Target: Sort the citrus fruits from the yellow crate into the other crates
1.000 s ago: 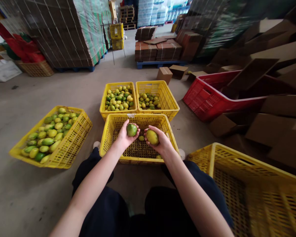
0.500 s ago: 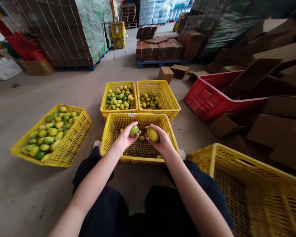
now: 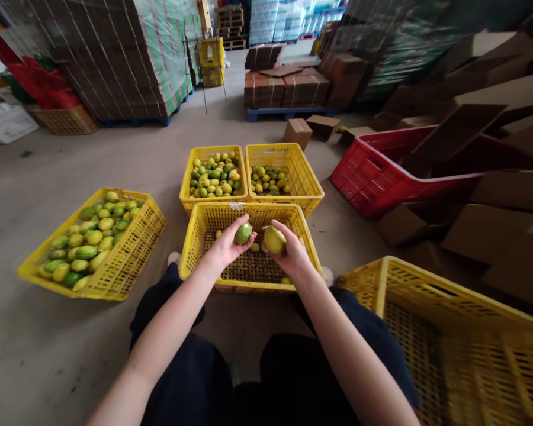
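Over the nearly bare yellow crate (image 3: pixel 190 254) between the knees, the left hand (image 3: pixel 224 248) grasps a green fruit (image 3: pixel 243 233) at its fingertips, and the right hand's (image 3: pixel 291 254) grip clasps a yellower fruit (image 3: pixel 274 239).

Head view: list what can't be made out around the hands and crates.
- Near yellow crate: part of its floor, hidden by the left hand and right hand.
- Big yellow crate: cut off by the right and bottom edges.
- Red crate: contents hidden by cardboard.
- Far stacks: too small and blurred.
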### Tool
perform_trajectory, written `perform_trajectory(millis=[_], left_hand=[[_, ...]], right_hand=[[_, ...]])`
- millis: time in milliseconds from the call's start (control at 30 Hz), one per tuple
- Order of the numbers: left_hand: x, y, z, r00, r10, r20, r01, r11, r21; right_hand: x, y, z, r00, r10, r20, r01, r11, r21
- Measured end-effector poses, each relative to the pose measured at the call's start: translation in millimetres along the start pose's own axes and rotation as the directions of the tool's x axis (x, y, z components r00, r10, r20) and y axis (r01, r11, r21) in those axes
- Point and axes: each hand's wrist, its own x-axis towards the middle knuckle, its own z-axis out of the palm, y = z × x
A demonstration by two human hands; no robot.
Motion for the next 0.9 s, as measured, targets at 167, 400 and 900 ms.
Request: perform_trajectory(millis=[167,400,900], left_hand=[[1,1,-3.5,0.999,-0.043,0.028,0.041,0.998,0.047],[5,-1,-5.0,0.994,0.052,0.092,-0.053,0.999,0.008],[-2,1,-2.8,0.995,0.017,0.093,-0.016,1.0,-0.011]], right_hand=[[-3,-2,1,0.997,0.042,0.07,-0.042,0.999,-0.002],[-1,0,3,0.999,0.029,-0.028,-0.029,1.0,0.009],[-6,-7,0,0.979,0.193,0.062,-0.196,0.979,0.059]])
